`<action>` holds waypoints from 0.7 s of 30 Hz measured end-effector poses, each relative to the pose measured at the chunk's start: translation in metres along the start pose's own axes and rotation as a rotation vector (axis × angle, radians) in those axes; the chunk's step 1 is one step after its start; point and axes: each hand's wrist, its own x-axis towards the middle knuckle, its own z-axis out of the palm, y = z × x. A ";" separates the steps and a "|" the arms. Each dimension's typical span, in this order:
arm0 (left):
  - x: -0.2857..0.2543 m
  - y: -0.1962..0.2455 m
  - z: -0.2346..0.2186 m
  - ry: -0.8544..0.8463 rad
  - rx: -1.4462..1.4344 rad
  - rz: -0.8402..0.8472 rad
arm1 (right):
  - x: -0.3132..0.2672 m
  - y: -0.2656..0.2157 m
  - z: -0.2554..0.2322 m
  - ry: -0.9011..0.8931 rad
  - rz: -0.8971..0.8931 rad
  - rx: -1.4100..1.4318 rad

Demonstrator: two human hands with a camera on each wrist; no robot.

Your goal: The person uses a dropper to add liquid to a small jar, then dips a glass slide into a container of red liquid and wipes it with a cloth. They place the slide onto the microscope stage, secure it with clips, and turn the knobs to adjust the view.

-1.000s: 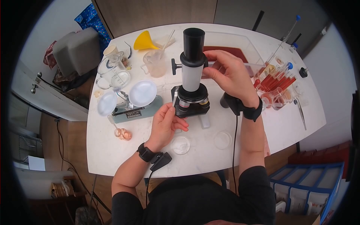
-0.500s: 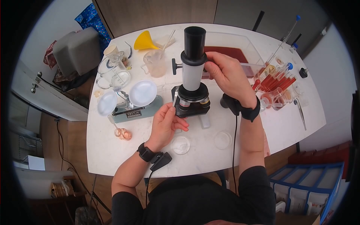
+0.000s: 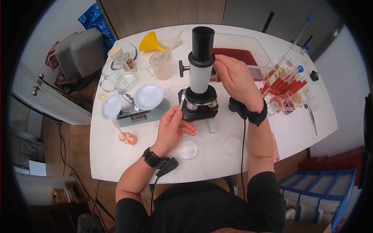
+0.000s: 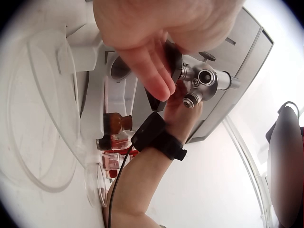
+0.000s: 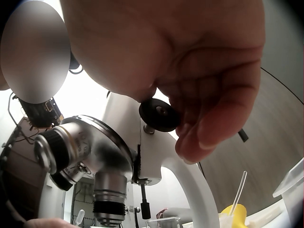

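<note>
A microscope [image 3: 199, 79] with a black eyepiece tube and white body stands upright mid-table. In the right wrist view my right hand [image 5: 190, 71] pinches its round black focus knob [image 5: 159, 115] between thumb and fingers, above the objective lenses [image 5: 110, 197]. My left hand [image 3: 170, 130] is at the stage's left front corner, thumb and index finger pinching the end of a thin pale strip [image 3: 182, 100], other fingers loosely bent. In the left wrist view that hand [image 4: 166, 28] covers part of the black stage, so what the strip rests on is hidden.
Left of the microscope are a balance [image 3: 143, 117] with white pans, a small flask [image 3: 128, 138] and a plastic beaker [image 3: 161, 66]. Two petri dishes, one [image 3: 187, 150] nearer the left wrist, lie in front. Tubes of red liquid [image 3: 285, 83] and tweezers [image 3: 311, 116] are at the right.
My right hand has turned slightly at the knob, its wrist tilting and shifting a little. The microscope's upper tube has risen slightly in view. My left hand has stayed in place.
</note>
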 end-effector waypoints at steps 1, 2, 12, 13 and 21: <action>0.000 0.000 0.000 0.001 0.001 0.000 | 0.000 0.000 0.000 -0.005 0.003 -0.003; 0.000 0.000 0.000 0.000 0.002 0.000 | 0.000 0.001 0.000 -0.009 0.007 -0.006; 0.000 0.000 0.000 -0.002 0.002 -0.002 | 0.000 0.002 -0.003 -0.021 -0.003 0.021; 0.000 0.001 0.000 -0.003 0.004 -0.002 | 0.000 0.002 -0.003 -0.019 -0.005 0.025; -0.001 0.002 0.003 -0.002 0.009 0.001 | -0.001 0.000 -0.007 -0.032 0.000 0.096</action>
